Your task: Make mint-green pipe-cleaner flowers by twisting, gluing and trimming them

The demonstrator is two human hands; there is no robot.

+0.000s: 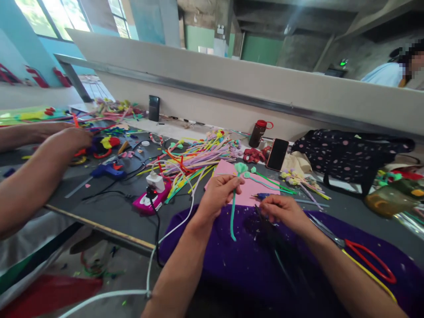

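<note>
Your left hand [220, 194] pinches the mint-green flower [241, 169] between thumb and fingertips just below its head, and its stem hangs down over the purple cloth [212, 251]. Your right hand [281, 210] has its fingers curled in near the blue-handled tool [263, 195]; you can't tell from this view whether they grip anything, as the dark patch below them is blurred.

The flower is above the near edge of the table [109, 207], its head in front of the pink sheet [222, 171]. Green stems [273, 183] lie across that sheet's right side. To the right, the red-handled scissors [344, 243] lie on the cloth, close beside your right forearm.

Left of your left hand, the magenta power strip [152, 201] sits near the near edge, with a white cable [189, 212] running over that edge. Beyond it, a large bundle of coloured stems [198, 154] fills the middle. Toward the far edge stand the dark bottle [257, 134] and a propped phone [277, 154], with a patterned bag [347, 154] to their right. At the left end, another person's arms [49, 168] reach over the table beyond a blue glue gun [109, 171].
</note>
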